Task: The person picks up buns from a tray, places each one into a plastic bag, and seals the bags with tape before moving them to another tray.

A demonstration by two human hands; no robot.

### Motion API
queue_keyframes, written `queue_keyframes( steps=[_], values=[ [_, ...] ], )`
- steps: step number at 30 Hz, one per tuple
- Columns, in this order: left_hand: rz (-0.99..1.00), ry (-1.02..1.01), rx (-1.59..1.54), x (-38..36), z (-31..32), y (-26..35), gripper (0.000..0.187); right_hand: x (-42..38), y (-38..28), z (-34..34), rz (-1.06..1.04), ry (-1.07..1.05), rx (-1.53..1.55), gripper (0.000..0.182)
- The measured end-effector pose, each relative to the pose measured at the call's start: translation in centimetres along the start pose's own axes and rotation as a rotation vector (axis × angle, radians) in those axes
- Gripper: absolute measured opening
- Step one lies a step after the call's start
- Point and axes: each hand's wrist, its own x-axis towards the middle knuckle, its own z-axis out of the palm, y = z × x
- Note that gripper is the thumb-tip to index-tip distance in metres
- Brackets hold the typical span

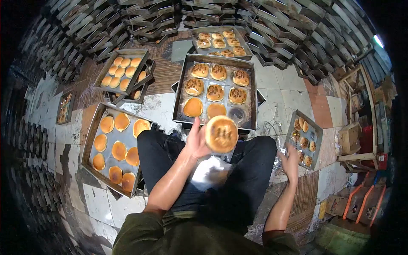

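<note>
My left hand (197, 143) is closed around the edge of a round browned bun (222, 134) with dark marks on its face, held up above my lap. Just beyond it is a deep metal tray (180, 95) holding several buns, most with dark stamped patterns and two plain, plus a dark round spot in the near right corner. My right hand (290, 165) is low on the right with fingers apart, beside crumpled clear plastic (277, 163) and the near left edge of a smaller tray (313, 166). A white plastic sheet (211, 172) lies between my legs.
On the left, a tray of plain buns (90, 140) sits by my knee, with stacked trays (102, 88) behind. Another bun tray (196, 38) stands at the back. Piled metal trays (148, 17) line the walls. A wooden rack (369, 110) stands at right.
</note>
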Motion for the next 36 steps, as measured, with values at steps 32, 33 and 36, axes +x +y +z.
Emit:
queue_keyframes(
  steps=[32, 33, 36],
  values=[
    [0.900, 0.447, 0.907, -7.5, 6.8, -0.4, 0.036, -0.7, -22.3, 7.1, -0.195, -0.194, 0.881, 0.022],
    [0.798, 0.456, 0.795, -7.6, 6.9, 0.4, 0.037, -0.6, -22.0, 6.4, -0.158, -0.378, 1.031, 0.020],
    [0.389, 0.492, 0.844, -7.3, 6.1, 3.5, 0.035, 0.0, -21.2, 4.6, -0.169, -0.789, 1.578, 0.021]
  ],
)
